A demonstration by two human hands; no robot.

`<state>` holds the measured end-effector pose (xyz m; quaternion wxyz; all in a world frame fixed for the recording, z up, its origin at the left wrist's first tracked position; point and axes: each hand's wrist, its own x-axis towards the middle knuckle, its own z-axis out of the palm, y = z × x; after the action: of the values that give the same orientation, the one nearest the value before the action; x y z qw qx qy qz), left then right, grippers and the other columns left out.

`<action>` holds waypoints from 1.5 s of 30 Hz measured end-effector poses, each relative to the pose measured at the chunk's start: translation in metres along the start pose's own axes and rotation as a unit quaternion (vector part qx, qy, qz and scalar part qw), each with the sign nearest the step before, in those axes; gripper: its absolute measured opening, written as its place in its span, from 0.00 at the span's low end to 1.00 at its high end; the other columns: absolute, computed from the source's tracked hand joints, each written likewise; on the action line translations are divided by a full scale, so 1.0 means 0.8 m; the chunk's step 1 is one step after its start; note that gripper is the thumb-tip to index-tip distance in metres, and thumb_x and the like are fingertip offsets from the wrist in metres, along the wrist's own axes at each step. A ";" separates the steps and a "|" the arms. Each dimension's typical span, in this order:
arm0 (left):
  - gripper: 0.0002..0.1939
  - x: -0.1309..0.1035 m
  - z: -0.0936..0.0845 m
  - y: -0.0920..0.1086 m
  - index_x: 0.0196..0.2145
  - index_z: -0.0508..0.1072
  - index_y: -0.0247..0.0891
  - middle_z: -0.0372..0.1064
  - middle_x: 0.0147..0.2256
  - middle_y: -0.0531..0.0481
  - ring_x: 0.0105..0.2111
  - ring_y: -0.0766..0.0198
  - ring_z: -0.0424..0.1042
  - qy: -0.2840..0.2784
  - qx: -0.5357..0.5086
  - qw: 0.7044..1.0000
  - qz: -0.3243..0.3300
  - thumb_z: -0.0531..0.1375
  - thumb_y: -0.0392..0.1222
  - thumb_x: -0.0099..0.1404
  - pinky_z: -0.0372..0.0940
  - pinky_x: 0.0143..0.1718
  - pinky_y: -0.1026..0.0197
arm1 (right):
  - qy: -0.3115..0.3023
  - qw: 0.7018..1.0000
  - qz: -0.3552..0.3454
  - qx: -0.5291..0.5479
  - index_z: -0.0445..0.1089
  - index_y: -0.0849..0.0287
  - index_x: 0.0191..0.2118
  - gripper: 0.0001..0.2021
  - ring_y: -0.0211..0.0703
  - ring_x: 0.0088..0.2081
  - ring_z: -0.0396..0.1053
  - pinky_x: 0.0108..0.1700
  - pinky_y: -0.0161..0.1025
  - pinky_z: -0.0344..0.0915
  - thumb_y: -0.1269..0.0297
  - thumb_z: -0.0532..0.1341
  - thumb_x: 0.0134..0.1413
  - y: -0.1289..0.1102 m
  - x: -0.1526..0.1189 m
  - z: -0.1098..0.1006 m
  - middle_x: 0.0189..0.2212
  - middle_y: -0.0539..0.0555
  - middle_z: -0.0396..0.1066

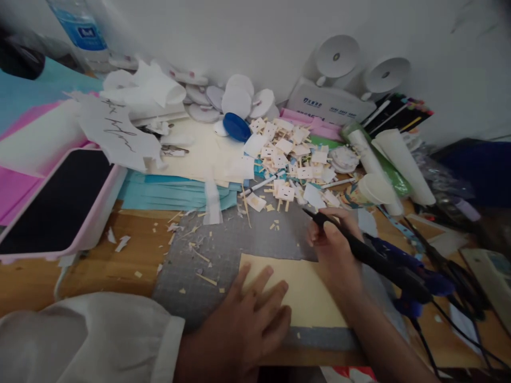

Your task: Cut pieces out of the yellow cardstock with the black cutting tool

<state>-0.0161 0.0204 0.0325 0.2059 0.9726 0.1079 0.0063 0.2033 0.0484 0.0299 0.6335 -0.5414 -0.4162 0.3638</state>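
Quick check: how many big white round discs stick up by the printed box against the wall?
2. One disc rises above the middle of the box; the other disc is to its right, past the box's right end. No third seems hidden there.

A phone [59, 194] in a pink case lies on the desk's [131, 234] left side; a water bottle [85, 40] stands at its far left corner, markers [403, 114] far right.
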 end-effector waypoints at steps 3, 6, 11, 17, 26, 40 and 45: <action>0.35 0.004 0.001 -0.002 0.60 0.58 0.33 0.48 0.65 0.33 0.64 0.28 0.44 -0.014 0.001 1.000 -0.005 0.61 0.54 0.62 0.48 0.56 0.23 | 0.001 0.998 0.034 0.053 0.70 0.53 0.36 0.04 0.36 0.20 0.56 0.21 0.34 0.51 0.62 0.62 0.53 -0.001 -0.003 -0.005 0.18 0.44 0.61; 0.29 0.007 0.005 -0.005 0.59 0.59 0.34 0.48 0.65 0.33 0.63 0.28 0.45 -0.011 0.016 1.000 0.000 0.57 0.52 0.66 0.50 0.55 0.23 | 0.003 0.993 0.069 0.096 0.70 0.53 0.34 0.04 0.35 0.18 0.54 0.20 0.33 0.49 0.60 0.61 0.54 -0.007 -0.003 -0.010 0.15 0.44 0.58; 0.31 0.011 0.007 -0.007 0.61 0.58 0.35 0.49 0.65 0.33 0.63 0.29 0.48 -0.020 0.028 0.999 -0.008 0.55 0.56 0.67 0.53 0.55 0.25 | 0.027 0.987 0.110 0.115 0.71 0.53 0.32 0.07 0.34 0.18 0.53 0.21 0.32 0.49 0.58 0.60 0.54 -0.019 -0.004 -0.011 0.14 0.44 0.57; 0.27 0.006 0.018 -0.004 0.61 0.59 0.36 0.49 0.64 0.34 0.63 0.31 0.49 0.015 0.076 0.997 -0.009 0.51 0.54 0.70 0.53 0.55 0.28 | 0.022 0.990 0.111 0.090 0.73 0.51 0.32 0.07 0.37 0.18 0.52 0.21 0.35 0.48 0.58 0.59 0.54 -0.021 -0.006 -0.010 0.14 0.45 0.56; 0.30 0.009 0.010 -0.006 0.62 0.58 0.36 0.48 0.65 0.35 0.63 0.30 0.48 -0.019 0.052 0.998 -0.006 0.52 0.55 0.69 0.53 0.55 0.26 | 0.020 0.990 0.122 0.066 0.72 0.51 0.30 0.07 0.37 0.18 0.53 0.22 0.35 0.49 0.57 0.60 0.53 -0.018 -0.007 -0.008 0.14 0.45 0.56; 0.36 0.010 0.012 -0.006 0.62 0.59 0.36 0.48 0.65 0.33 0.63 0.29 0.47 -0.016 0.047 0.999 -0.006 0.58 0.60 0.63 0.52 0.55 0.26 | 0.018 0.990 0.121 0.074 0.70 0.54 0.30 0.07 0.36 0.18 0.54 0.21 0.36 0.47 0.57 0.60 0.52 -0.014 -0.007 -0.003 0.14 0.45 0.57; 0.33 0.008 0.020 -0.006 0.61 0.59 0.36 0.49 0.64 0.33 0.63 0.30 0.48 0.017 0.066 0.998 -0.003 0.57 0.56 0.65 0.47 0.56 0.25 | 0.013 0.992 0.105 0.065 0.70 0.54 0.31 0.07 0.37 0.17 0.53 0.21 0.37 0.46 0.57 0.59 0.54 -0.012 -0.007 -0.004 0.14 0.45 0.56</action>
<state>-0.0103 0.0197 0.0155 0.1392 0.9836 0.1140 0.0152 0.2043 0.0404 0.0387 0.6310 -0.5444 -0.3244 0.4475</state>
